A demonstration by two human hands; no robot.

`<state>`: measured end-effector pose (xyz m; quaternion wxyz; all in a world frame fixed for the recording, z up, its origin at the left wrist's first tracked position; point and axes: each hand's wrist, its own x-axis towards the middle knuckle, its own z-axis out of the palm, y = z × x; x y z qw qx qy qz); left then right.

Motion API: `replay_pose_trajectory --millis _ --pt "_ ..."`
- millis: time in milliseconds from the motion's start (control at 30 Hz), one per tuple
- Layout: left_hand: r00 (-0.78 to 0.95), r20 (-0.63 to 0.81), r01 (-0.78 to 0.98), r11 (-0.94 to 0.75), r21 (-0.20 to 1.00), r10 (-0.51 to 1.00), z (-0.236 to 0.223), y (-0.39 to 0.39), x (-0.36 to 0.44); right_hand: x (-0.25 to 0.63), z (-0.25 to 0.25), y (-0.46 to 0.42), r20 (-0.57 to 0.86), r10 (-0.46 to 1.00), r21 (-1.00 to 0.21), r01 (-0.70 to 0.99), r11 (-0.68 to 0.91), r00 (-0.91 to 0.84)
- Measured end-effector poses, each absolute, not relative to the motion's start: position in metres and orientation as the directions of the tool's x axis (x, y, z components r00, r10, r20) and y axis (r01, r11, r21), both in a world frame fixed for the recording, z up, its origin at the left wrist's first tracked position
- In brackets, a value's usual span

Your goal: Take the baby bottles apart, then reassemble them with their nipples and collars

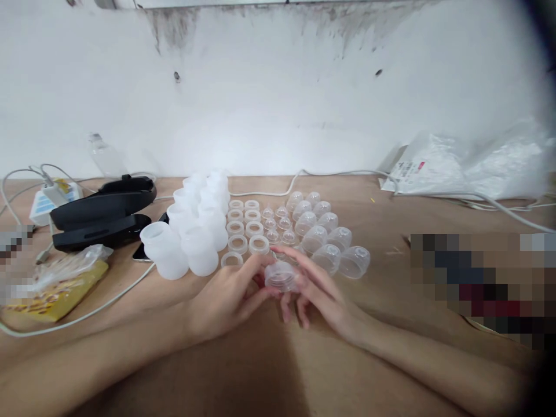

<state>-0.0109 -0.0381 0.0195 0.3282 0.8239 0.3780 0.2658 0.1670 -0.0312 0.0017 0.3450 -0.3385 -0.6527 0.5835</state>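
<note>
Both my hands meet at the table's middle on one clear plastic ring cap (pixel 281 276). My left hand (pixel 226 298) grips it from the left, fingers curled round it. My right hand (pixel 315 286) holds its right side with fingers partly stretched. Just behind the hands lie rows of parts: white translucent bottles (pixel 191 231) at the left, ring collars (pixel 245 226) beside them, small clear nipples (pixel 275 223) in the middle, and domed clear caps (pixel 330 237) at the right.
A black device (pixel 102 211) and a white charger with cables (pixel 50 200) sit at the left, with a yellow packet in a plastic bag (pixel 56 286) nearer me. Plastic bags (pixel 469 165) lie at the back right against the white wall. A white cable (pixel 434 194) crosses the wooden table (pixel 391 220).
</note>
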Motion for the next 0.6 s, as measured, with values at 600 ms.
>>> replay_pose_trajectory --millis 600 --pt "0.258 0.536 0.962 -0.161 -0.222 0.804 0.061 -0.044 -0.074 0.188 -0.004 -0.025 0.053 0.74 -0.953 -0.255 -0.163 -0.67"
